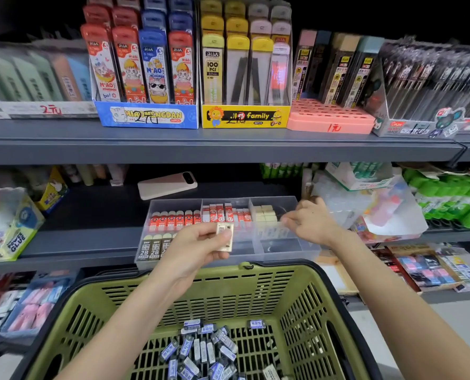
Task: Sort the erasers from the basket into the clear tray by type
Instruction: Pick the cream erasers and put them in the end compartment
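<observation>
Left hand [198, 244] is raised over the near rim of the clear tray [306, 246], with thumb and fingertips pinching a cream eraser [225, 237] by its edges; the barcode face of the wrapper is turned toward the camera. Right hand [312, 222] reaches across the tray's right side, palm down, its fingertips drawn close together above the rear right compartment; whether they hold anything cannot be told. The tray stands on the lower shelf [91, 239] and is divided into compartments. The rear left one holds a row of red-sleeved erasers [173, 220], the rear middle one red-and-white erasers [222, 213], and the rear right one stacked cream blocks [265, 212]. The front left compartment holds dark-sleeved erasers marked 2B [151, 249]. The front middle compartment is largely hidden behind the left hand. Just in front of the tray sits the green basket [296, 297] with a black rim, and loose blue-and-white sleeved erasers [201, 349] are heaped on its slatted floor. A pale phone [168, 186] lies flat on the shelf behind the tray. On the upper shelf stand a blue display box [148, 116] of cartoon-printed packs, a yellow display box [246, 116] beside it, and a pink holder [329, 119] to their right.
</observation>
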Available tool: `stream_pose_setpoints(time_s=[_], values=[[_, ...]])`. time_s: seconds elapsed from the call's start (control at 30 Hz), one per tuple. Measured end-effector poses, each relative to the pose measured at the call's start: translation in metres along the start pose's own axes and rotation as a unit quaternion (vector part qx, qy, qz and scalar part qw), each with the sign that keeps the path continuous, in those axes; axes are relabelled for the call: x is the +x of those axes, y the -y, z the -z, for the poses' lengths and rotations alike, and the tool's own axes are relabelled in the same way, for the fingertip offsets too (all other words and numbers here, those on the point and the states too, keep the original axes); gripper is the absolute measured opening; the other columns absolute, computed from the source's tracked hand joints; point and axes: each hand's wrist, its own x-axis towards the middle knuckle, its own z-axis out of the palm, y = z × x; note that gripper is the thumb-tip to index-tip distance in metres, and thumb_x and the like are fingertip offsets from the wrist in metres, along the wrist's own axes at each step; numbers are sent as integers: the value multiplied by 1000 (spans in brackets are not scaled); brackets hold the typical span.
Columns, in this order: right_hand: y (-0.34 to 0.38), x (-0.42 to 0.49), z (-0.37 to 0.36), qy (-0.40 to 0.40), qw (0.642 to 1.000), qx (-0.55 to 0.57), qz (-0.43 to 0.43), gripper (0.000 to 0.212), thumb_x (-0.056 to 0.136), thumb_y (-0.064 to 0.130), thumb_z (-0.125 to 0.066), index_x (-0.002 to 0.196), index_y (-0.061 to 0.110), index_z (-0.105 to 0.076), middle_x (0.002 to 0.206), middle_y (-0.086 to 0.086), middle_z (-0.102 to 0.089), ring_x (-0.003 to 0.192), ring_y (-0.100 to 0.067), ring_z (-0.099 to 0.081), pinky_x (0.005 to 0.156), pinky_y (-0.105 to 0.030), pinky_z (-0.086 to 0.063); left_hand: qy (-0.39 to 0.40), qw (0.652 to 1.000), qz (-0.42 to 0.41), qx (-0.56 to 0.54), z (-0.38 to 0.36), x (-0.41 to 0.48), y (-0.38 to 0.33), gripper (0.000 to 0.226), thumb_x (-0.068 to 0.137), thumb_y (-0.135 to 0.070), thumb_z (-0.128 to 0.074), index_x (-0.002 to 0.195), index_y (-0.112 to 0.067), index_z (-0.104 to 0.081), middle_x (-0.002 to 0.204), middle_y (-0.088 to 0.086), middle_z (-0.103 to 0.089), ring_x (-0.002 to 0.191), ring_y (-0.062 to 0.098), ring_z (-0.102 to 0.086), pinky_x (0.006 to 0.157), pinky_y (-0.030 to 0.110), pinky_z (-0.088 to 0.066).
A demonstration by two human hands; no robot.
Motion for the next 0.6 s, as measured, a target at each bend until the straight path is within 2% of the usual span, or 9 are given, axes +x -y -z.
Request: stream_pose_setpoints(time_s=[0.07,0.13,0.17,0.23,0.3,0.33,0.4,0.5,0.6], values=[[3,-5,3,-10,1000,-10,0,37,99,39,-28,116,36,-61,108,4,-65,113,-16,-43,85,-35,-16,7,1000,6,17,1,-1,-1,43,79,-7,-70,119,4,-59,106,13,-65,70,14,-67,68,21,-54],[12,-15,9,-89,996,-21,-6,34,99,40,-33,108,33,-65,103,9,-68,107,-17,-47,90,-36,-20,19,999,-8,45,0,-3,-1,35,79,1,-70,113,-5,-63,98,10,-71,71,15,-69,68,21,-54],[19,-21,13,-143,989,23,-11,32,98,40,-37,103,30,-67,99,9,-69,103,-17,-50,92,-36,-24,18,998,-21,60,0,-4,-1,34,78,2,-71,109,-10,-65,93,6,-72,72,15,-69,66,20,-54],[39,-36,26,-194,956,219,-9,26,95,36,-47,97,25,-71,95,9,-71,93,-9,-55,92,-34,-36,9,994,-54,95,-2,-4,-1,32,74,0,-75,100,-16,-64,85,1,-72,72,15,-69,65,20,-53],[63,-53,41,-158,903,399,17,16,91,34,-55,97,30,-69,93,18,-68,90,1,-55,88,-25,-41,0,987,-94,134,-5,-4,0,31,72,-2,-79,94,-16,-63,79,-4,-70,73,12,-67,66,20,-54],[75,-61,48,-136,889,435,32,13,89,34,-59,98,34,-67,89,23,-66,90,3,-54,87,-21,-41,0,981,-115,154,-7,-4,0,30,70,-3,-80,92,-17,-64,78,-5,-70,74,10,-67,68,20,-54],[89,-71,55,-114,890,438,58,17,86,33,-63,102,34,-66,82,24,-62,91,0,-53,88,-21,-39,11,969,-159,192,-11,-5,0,29,69,-4,-81,90,-18,-66,81,-7,-71,77,8,-66,72,19,-53],[93,-75,58,-104,904,407,78,11,87,28,-63,97,32,-68,84,16,-63,89,-6,-52,88,-29,-39,22,954,-195,228,-16,-7,-1,27,71,-8,-80,91,-22,-69,85,-8,-72,80,6,-66,75,22,-54],[80,-71,56,-120,916,375,74,10,89,28,-60,94,32,-67,85,16,-63,88,-3,-51,89,-32,-38,13,931,-225,286,-15,-6,5,29,76,-17,-76,96,-35,-65,93,-24,-67,89,-9,-60,80,12,-48]])
